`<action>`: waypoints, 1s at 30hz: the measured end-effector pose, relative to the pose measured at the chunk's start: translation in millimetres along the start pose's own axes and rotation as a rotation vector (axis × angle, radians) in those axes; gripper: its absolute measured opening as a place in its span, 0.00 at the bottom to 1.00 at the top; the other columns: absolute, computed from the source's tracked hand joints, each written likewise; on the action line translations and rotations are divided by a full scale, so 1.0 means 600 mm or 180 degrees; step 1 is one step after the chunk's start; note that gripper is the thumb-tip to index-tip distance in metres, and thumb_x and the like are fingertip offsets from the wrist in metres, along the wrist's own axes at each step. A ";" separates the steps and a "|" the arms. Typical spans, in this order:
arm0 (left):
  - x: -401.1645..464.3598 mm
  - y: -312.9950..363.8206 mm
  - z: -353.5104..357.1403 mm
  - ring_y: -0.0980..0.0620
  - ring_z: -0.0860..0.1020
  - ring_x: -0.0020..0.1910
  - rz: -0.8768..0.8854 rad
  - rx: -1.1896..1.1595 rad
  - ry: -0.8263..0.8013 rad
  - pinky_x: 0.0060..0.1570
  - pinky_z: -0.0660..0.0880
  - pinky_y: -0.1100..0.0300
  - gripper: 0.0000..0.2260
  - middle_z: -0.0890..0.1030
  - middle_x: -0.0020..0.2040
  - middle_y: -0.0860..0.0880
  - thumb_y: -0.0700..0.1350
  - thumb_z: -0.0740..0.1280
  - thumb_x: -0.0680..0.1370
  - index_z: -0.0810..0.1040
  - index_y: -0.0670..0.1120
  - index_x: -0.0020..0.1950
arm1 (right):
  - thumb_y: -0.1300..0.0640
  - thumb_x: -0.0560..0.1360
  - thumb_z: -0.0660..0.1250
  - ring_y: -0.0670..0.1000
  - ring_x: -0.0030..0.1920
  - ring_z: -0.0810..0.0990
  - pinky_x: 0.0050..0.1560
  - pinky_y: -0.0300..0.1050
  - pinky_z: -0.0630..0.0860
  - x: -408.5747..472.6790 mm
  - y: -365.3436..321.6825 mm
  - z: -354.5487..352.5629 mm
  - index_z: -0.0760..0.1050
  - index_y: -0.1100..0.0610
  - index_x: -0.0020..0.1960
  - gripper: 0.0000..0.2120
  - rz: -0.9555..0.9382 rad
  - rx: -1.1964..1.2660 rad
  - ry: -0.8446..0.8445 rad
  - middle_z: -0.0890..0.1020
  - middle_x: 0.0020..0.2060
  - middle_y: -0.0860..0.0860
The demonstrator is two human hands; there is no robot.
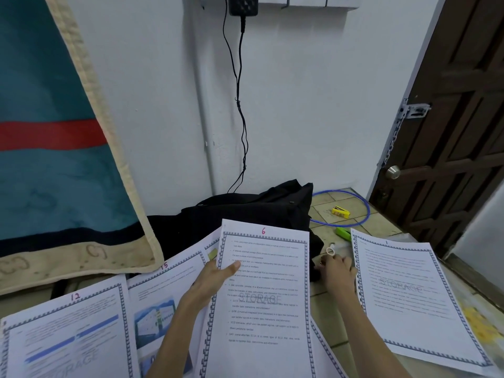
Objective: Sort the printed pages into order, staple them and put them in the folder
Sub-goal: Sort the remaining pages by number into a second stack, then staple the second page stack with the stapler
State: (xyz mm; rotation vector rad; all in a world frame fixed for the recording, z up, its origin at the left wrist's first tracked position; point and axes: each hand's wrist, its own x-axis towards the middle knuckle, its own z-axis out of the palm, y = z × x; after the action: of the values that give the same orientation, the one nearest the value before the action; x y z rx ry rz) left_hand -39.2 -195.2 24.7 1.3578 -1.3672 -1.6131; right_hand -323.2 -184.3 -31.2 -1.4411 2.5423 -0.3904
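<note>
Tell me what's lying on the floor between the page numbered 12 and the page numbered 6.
In the head view, the page numbered 15 lies between the page numbered 12 and the page numbered 6, which the left hand holds.

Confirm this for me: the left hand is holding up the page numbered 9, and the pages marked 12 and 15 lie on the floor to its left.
Not quite. In the head view the page gripped by the left hand carries a handwritten 6 at its top, not a 9. The rest stands: page 12 and page 15 lie on the floor to its left.
</note>
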 end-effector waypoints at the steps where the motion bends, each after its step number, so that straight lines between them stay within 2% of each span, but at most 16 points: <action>1: -0.002 0.000 0.000 0.49 0.80 0.56 0.0002 -0.0022 -0.0012 0.58 0.76 0.52 0.19 0.81 0.58 0.47 0.46 0.66 0.77 0.72 0.44 0.67 | 0.52 0.79 0.60 0.59 0.59 0.71 0.58 0.51 0.67 0.002 0.002 -0.002 0.73 0.57 0.61 0.14 -0.0022 0.0402 0.0154 0.77 0.56 0.57; 3: -0.007 0.002 0.000 0.49 0.80 0.56 0.0034 -0.0061 -0.0009 0.57 0.77 0.53 0.17 0.81 0.58 0.47 0.45 0.66 0.77 0.73 0.45 0.65 | 0.54 0.76 0.63 0.59 0.49 0.77 0.45 0.47 0.72 -0.006 -0.004 -0.025 0.77 0.60 0.53 0.12 0.0018 0.1860 0.0367 0.79 0.44 0.57; 4: -0.009 0.002 0.000 0.49 0.80 0.56 0.0044 -0.0083 -0.0004 0.57 0.76 0.53 0.16 0.81 0.58 0.47 0.45 0.66 0.77 0.74 0.46 0.65 | 0.54 0.74 0.67 0.57 0.48 0.78 0.44 0.47 0.74 -0.012 -0.011 -0.045 0.77 0.61 0.54 0.13 0.0164 0.2699 0.0377 0.79 0.44 0.56; 5: -0.012 0.002 0.000 0.48 0.80 0.56 0.0049 -0.0106 -0.0009 0.57 0.76 0.52 0.15 0.81 0.58 0.47 0.45 0.66 0.77 0.74 0.46 0.64 | 0.55 0.72 0.71 0.55 0.49 0.78 0.48 0.46 0.76 -0.019 -0.021 -0.070 0.77 0.61 0.57 0.16 0.0340 0.3428 0.0370 0.79 0.47 0.54; 6: -0.014 0.002 0.000 0.48 0.80 0.55 0.0052 -0.0128 -0.0017 0.57 0.76 0.51 0.14 0.81 0.57 0.47 0.45 0.66 0.77 0.75 0.46 0.63 | 0.57 0.70 0.73 0.52 0.49 0.78 0.50 0.45 0.76 -0.027 -0.030 -0.097 0.76 0.59 0.60 0.19 0.0465 0.3958 0.0356 0.79 0.49 0.52; 8: -0.019 0.000 0.000 0.48 0.80 0.55 0.0082 -0.0141 -0.0044 0.58 0.76 0.49 0.13 0.82 0.57 0.47 0.45 0.66 0.77 0.76 0.47 0.61 | 0.58 0.70 0.74 0.47 0.45 0.79 0.42 0.35 0.75 -0.035 -0.054 -0.150 0.77 0.58 0.59 0.19 0.0331 0.4430 0.0190 0.80 0.47 0.49; 10: -0.023 0.000 0.002 0.49 0.81 0.54 0.0136 -0.0114 -0.0066 0.57 0.77 0.50 0.14 0.82 0.56 0.47 0.45 0.67 0.76 0.75 0.46 0.62 | 0.57 0.70 0.74 0.47 0.46 0.80 0.35 0.31 0.73 -0.047 -0.088 -0.197 0.79 0.55 0.58 0.17 -0.0062 0.4441 -0.0272 0.82 0.46 0.48; 12: -0.028 0.000 0.009 0.51 0.81 0.54 0.0218 -0.0124 -0.0117 0.53 0.78 0.55 0.15 0.82 0.56 0.48 0.45 0.66 0.76 0.75 0.47 0.63 | 0.59 0.67 0.76 0.45 0.46 0.81 0.36 0.29 0.74 -0.059 -0.121 -0.221 0.79 0.53 0.57 0.18 -0.0499 0.4116 -0.0529 0.83 0.48 0.48; 14: -0.035 0.001 0.016 0.53 0.81 0.53 0.0308 -0.0086 -0.0194 0.52 0.79 0.58 0.12 0.82 0.55 0.51 0.44 0.66 0.77 0.76 0.50 0.60 | 0.62 0.64 0.78 0.39 0.40 0.80 0.37 0.27 0.74 -0.076 -0.155 -0.232 0.79 0.52 0.52 0.18 -0.1067 0.3513 -0.0609 0.83 0.43 0.45; 16: -0.042 0.004 0.021 0.54 0.81 0.53 0.0367 -0.0042 -0.0232 0.54 0.78 0.57 0.09 0.82 0.54 0.53 0.45 0.66 0.77 0.77 0.53 0.56 | 0.64 0.62 0.79 0.35 0.34 0.78 0.36 0.26 0.72 -0.090 -0.184 -0.233 0.80 0.53 0.47 0.17 -0.1579 0.3042 -0.0719 0.82 0.35 0.42; 17: -0.044 0.004 0.023 0.53 0.81 0.54 0.0391 -0.0031 -0.0234 0.56 0.78 0.55 0.09 0.82 0.54 0.53 0.45 0.66 0.77 0.77 0.53 0.56 | 0.63 0.61 0.79 0.35 0.33 0.78 0.36 0.26 0.71 -0.093 -0.197 -0.234 0.80 0.53 0.47 0.17 -0.1737 0.2809 -0.0738 0.82 0.35 0.41; 21: -0.053 0.008 0.026 0.52 0.81 0.55 0.0409 0.0042 -0.0288 0.58 0.76 0.51 0.08 0.82 0.55 0.52 0.46 0.67 0.76 0.77 0.55 0.54 | 0.58 0.60 0.81 0.40 0.39 0.77 0.39 0.33 0.70 -0.093 -0.223 -0.231 0.77 0.46 0.45 0.19 -0.1995 0.2098 -0.0774 0.80 0.41 0.43; 27: -0.063 0.013 0.027 0.52 0.82 0.53 0.0398 0.0077 -0.0440 0.58 0.77 0.52 0.07 0.83 0.54 0.50 0.46 0.66 0.77 0.77 0.53 0.54 | 0.56 0.62 0.80 0.42 0.39 0.77 0.40 0.34 0.69 -0.102 -0.234 -0.228 0.78 0.49 0.47 0.17 -0.2200 0.1711 -0.1082 0.80 0.40 0.44; 30: -0.068 0.018 0.027 0.52 0.82 0.53 0.0421 0.0053 -0.0532 0.57 0.77 0.53 0.06 0.83 0.54 0.50 0.46 0.66 0.77 0.77 0.53 0.53 | 0.56 0.63 0.79 0.40 0.38 0.76 0.40 0.31 0.70 -0.107 -0.237 -0.231 0.78 0.51 0.48 0.16 -0.2207 0.1788 -0.1181 0.80 0.39 0.44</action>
State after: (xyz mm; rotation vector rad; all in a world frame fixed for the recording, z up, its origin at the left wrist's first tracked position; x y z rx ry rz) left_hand -44.5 -156.1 46.3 1.1369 -1.5374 -1.6592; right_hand -216.4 -180.6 147.7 -1.8722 1.4284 -0.7700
